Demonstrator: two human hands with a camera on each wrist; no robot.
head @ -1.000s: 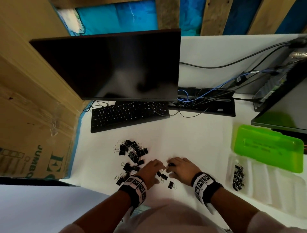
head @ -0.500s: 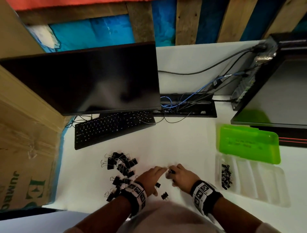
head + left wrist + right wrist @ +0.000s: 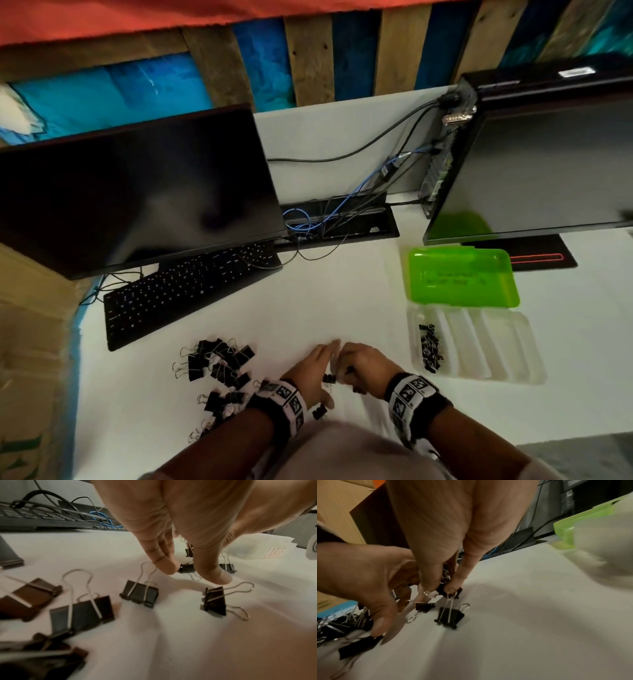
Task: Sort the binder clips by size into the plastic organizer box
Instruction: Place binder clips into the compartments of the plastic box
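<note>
Black binder clips of mixed sizes lie in a loose pile [image 3: 219, 366] on the white table, left of my hands. My right hand [image 3: 436, 588] pinches a small bunch of small clips [image 3: 446, 574] between thumb and fingers, low over the table. My left hand [image 3: 192, 573] points its fingers down beside it, fingertips [image 3: 167, 568] at a small clip [image 3: 187, 568] lying on the table, holding nothing that I can see. Both hands [image 3: 337, 363] meet fingertip to fingertip. The clear organizer box [image 3: 496, 346] lies to the right with small clips [image 3: 430, 346] in its leftmost compartment.
The box's green lid [image 3: 462, 277] lies open behind it. A keyboard [image 3: 185, 287] and a monitor [image 3: 137, 192] stand at the back left, a second monitor [image 3: 548, 171] at the back right, cables [image 3: 342, 212] between. Medium clips [image 3: 139, 595] lie close under my left hand.
Both hands were spread flat on the table; now they are drawn together, fingertips meeting, with the right hand's fingers closed on small clips. My head has tilted up.
</note>
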